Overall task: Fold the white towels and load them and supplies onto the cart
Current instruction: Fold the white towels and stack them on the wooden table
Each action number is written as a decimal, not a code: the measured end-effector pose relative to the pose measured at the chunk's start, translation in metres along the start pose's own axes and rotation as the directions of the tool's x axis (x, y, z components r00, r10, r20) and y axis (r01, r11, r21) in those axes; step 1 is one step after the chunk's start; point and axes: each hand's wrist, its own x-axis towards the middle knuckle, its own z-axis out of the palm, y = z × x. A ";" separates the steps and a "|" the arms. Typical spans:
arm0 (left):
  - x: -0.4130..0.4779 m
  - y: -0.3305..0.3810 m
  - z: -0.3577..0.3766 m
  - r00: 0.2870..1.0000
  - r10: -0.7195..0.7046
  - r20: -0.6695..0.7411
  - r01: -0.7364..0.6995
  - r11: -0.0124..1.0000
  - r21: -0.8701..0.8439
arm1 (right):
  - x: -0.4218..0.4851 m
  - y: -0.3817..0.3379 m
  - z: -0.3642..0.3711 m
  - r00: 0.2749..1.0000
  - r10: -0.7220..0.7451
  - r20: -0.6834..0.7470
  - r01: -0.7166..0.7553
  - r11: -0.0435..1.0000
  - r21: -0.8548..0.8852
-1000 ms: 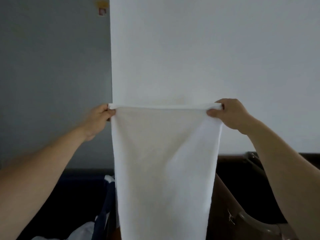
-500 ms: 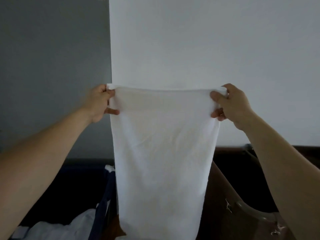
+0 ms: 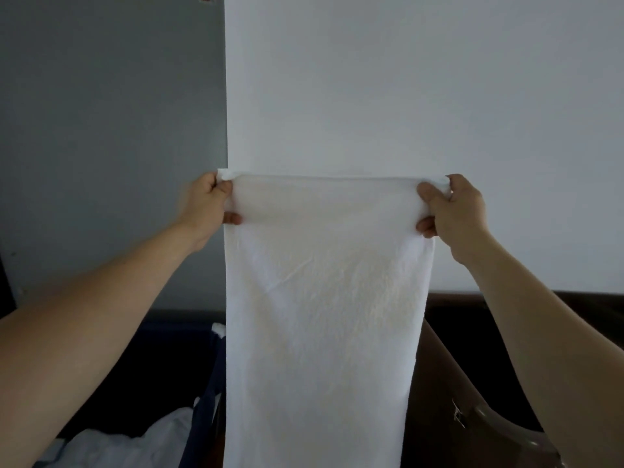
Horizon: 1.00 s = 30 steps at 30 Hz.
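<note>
Towel (image 3: pixel 324 315): held up at centre, hanging toward 6 o'clock. Left hand (image 3: pixel 206 206), 9 o'clock, and right hand (image 3: pixel 454 209), 3 o'clock, pinch top corners. Step: folding, judged. Next: bring corners together evenly.

You hold a white towel (image 3: pixel 324 315) up in front of you, stretched flat by its top corners. Your left hand (image 3: pixel 206 207) pinches the top left corner, thumb in front of the cloth, fingers curled behind. Your right hand (image 3: pixel 456 211) grips the top right corner the same way. The towel hangs straight down past the bottom edge of the view. Behind it, a white wall (image 3: pixel 422 89), grey wall (image 3: pixel 108 130) to the left. Lower left, a pile of white linen (image 3: pixel 135 444) in a dark bin. Lower right, a brown curved handle (image 3: pixel 506 430).
</note>
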 end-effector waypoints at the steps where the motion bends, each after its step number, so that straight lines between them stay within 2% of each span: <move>1: 0.001 -0.005 0.001 1.000 0.001 -0.013 0.000 1.000 0.021 | 0.002 0.004 0.001 0.999 0.024 0.021 -0.024 1.000 -0.005; 5: 0.011 -0.022 0.006 0.996 -0.001 -0.087 0.011 0.993 0.115 | 0.011 0.012 0.010 0.992 0.081 0.099 -0.081 0.997 -0.001; 9: 0.030 -0.007 0.014 0.984 0.050 -0.171 -0.017 0.982 0.189 | 0.028 0.002 0.021 0.999 0.032 0.022 -0.033 0.998 0.061; 17: 0.038 0.042 0.018 0.975 0.093 -0.202 -0.068 0.990 0.127 | 0.044 -0.016 0.006 0.998 -0.052 0.041 0.045 0.988 0.150; 23: -0.023 0.035 -0.004 0.978 0.031 -0.205 -0.016 0.997 0.074 | 0.002 0.000 -0.006 0.988 -0.065 0.143 0.040 0.984 0.176; 30: -0.146 0.022 -0.032 0.981 -0.134 -0.140 0.134 0.991 -0.013 | -0.092 0.034 -0.032 0.968 0.005 0.250 -0.022 0.998 0.067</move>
